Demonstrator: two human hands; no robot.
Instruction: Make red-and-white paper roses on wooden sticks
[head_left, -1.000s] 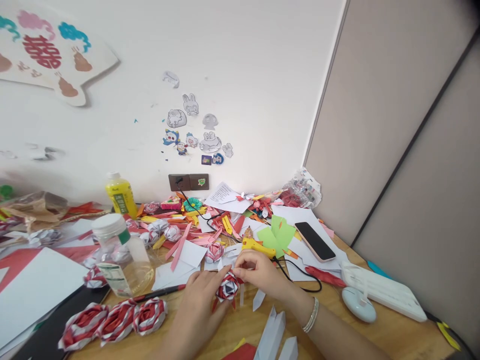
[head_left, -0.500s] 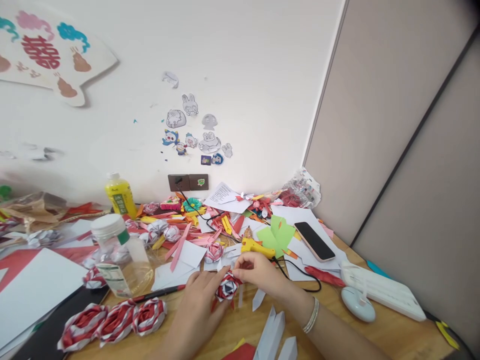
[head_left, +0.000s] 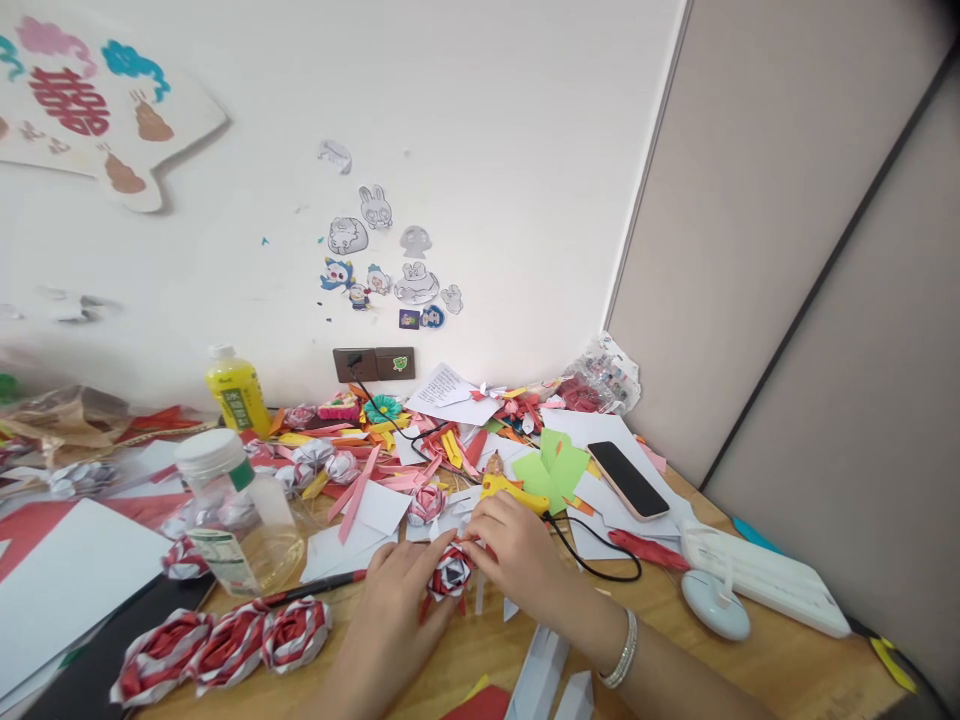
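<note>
A red-and-white folded paper flower (head_left: 451, 572) sits between my two hands, low in the middle of the view. My left hand (head_left: 401, 600) grips it from the left, thumb below and fingers along the top. The fingertips of my right hand (head_left: 501, 545) pinch at its upper right edge. Strips of red and white paper stick out under the flower. Folded white paper strips (head_left: 540, 668) lie just in front of my right wrist. Behind that hand rests a yellow glue gun (head_left: 514, 494) with a black cord.
Three red-and-white paper flowers (head_left: 225, 648) lie at the front left, near a clear jar (head_left: 244, 520) and a yellow bottle (head_left: 238, 390). Coloured paper scraps cover the back. A phone (head_left: 628, 480), a mouse (head_left: 715, 604) and a white power strip (head_left: 766, 585) are at the right.
My right hand has shifted slightly downward and turned, its fingers now closer over the flower's right edge. My left hand keeps its hold. The whole view has moved a little.
</note>
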